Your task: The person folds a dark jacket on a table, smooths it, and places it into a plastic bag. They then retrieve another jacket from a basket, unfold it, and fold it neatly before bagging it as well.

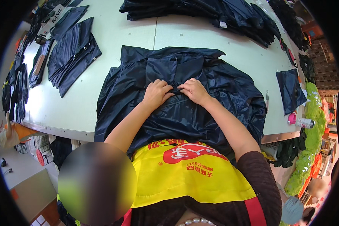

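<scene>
A shiny dark navy garment (229,98) lies spread and wrinkled across the table in front of me, its near side hanging over the edge against my yellow apron. On its middle part, my left hand (158,94) pinches the cloth with bent fingers. Just to the right, a short gap away, my right hand (194,91) grips the same cloth between thumb and fingers. A squarish panel (175,69) of the garment lies flat beyond my fingertips. Between the hands runs a fold or seam. The cloth inside each pinch is mostly hidden.
Stacked dark fabric pieces (69,52) lie at the left of the pale table (169,39). A large pile of dark garments (199,11) covers the far side. To the right are small snips (267,101), a folded dark piece (290,92) and a bottle (305,122) with a pink cap.
</scene>
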Demonstrator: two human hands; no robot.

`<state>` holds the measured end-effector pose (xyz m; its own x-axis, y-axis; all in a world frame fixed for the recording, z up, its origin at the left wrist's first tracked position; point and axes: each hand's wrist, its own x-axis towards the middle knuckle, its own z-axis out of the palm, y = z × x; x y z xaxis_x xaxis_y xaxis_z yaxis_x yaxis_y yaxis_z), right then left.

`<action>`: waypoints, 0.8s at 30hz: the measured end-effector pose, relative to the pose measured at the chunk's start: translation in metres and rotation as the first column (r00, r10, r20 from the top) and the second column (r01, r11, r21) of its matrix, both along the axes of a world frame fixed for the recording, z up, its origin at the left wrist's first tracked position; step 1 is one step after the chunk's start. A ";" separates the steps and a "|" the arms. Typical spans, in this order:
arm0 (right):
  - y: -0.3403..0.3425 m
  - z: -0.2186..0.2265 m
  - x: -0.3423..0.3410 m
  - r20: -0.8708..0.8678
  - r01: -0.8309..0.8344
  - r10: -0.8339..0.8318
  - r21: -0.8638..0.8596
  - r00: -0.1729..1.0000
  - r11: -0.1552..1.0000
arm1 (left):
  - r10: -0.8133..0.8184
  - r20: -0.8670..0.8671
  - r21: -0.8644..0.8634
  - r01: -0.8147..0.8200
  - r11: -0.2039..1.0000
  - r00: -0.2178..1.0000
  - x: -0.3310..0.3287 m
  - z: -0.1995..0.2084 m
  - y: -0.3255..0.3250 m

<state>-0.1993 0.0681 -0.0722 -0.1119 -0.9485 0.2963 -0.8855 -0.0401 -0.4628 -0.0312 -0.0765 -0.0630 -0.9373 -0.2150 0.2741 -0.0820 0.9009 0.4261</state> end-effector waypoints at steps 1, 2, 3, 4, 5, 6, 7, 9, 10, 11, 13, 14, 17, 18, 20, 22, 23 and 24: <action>-0.001 0.011 0.000 -0.077 0.008 -0.007 0.016 0.997 1.000 | 0.010 -0.026 0.051 -0.009 0.999 1.000 -0.003 -0.001 -0.001; -0.001 0.024 0.003 -0.151 0.016 -0.011 0.032 0.988 0.999 | 0.020 -0.025 0.076 -0.018 0.997 0.999 -0.004 -0.003 -0.005; -0.002 0.039 0.011 -0.333 0.030 -0.075 -0.140 0.940 0.990 | 0.029 -0.024 0.101 -0.027 0.994 0.999 -0.005 -0.005 -0.010; 0.000 0.042 0.015 -0.375 0.011 -0.060 -0.131 0.925 0.991 | 0.034 -0.022 0.130 -0.031 0.991 0.999 -0.008 -0.006 -0.012; 0.001 0.043 0.018 -0.416 -0.009 -0.043 -0.121 0.908 0.993 | 0.051 0.007 0.159 -0.051 0.986 0.999 -0.011 -0.008 -0.015; 0.002 0.043 0.020 -0.456 -0.029 -0.025 -0.111 0.889 0.993 | 0.060 0.028 0.161 -0.063 0.985 0.998 -0.013 -0.009 -0.016; 0.001 0.028 0.015 -0.498 -0.045 -0.030 -0.139 0.867 0.989 | 0.062 0.048 0.160 -0.069 0.985 0.997 -0.016 -0.009 -0.017; -0.004 0.011 0.003 -0.302 -0.034 0.006 -0.087 0.953 0.996 | 0.091 0.106 0.170 -0.108 0.980 0.990 -0.018 -0.010 -0.017; -0.008 0.009 -0.002 -0.196 -0.030 0.018 -0.061 0.980 0.998 | 0.117 0.109 0.083 -0.126 0.988 0.987 -0.020 -0.003 -0.016; -0.011 0.007 -0.007 -0.057 -0.013 0.010 -0.052 0.998 0.999 | 0.143 0.110 -0.004 -0.144 0.990 0.984 -0.021 0.003 -0.014; -0.016 0.005 -0.015 0.049 0.019 -0.021 0.049 0.999 0.999 | 0.117 0.030 -0.156 -0.111 0.982 0.993 -0.022 0.022 -0.008; -0.019 0.004 -0.020 0.100 0.030 -0.041 0.101 0.994 0.994 | 0.059 -0.044 -0.222 -0.067 0.973 0.997 -0.022 0.035 -0.002; -0.028 0.006 -0.032 0.171 0.007 -0.062 0.303 0.983 0.953 | -0.080 -0.083 -0.182 0.064 0.981 0.993 -0.023 0.016 -0.004; -0.030 0.008 -0.034 0.178 0.003 -0.069 0.347 0.982 0.938 | -0.072 -0.137 -0.127 0.055 0.990 0.988 -0.026 0.006 -0.009; -0.032 0.023 -0.021 -0.066 0.014 -0.005 0.147 0.998 0.989 | -0.076 -0.123 0.001 0.077 0.997 0.989 -0.028 -0.003 -0.022; -0.031 0.053 -0.012 -0.299 -0.047 0.017 -0.092 0.954 0.995 | -0.073 -0.085 0.109 0.082 0.991 0.994 -0.033 -0.008 -0.033; -0.030 0.046 -0.015 -0.294 -0.110 0.081 -0.082 0.952 0.991 | -0.070 -0.055 0.148 0.077 0.986 0.996 -0.038 -0.008 -0.039; -0.030 0.032 -0.020 -0.198 -0.089 0.073 -0.072 0.977 0.993 | -0.067 -0.026 0.186 0.071 0.980 0.997 -0.041 -0.009 -0.042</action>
<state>-0.2193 0.0377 -0.0407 0.0315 -0.9244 0.3800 -0.9507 -0.1451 -0.2742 -0.0720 -0.1188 -0.0718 -0.9466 -0.1993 0.2532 -0.0129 0.8085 0.5883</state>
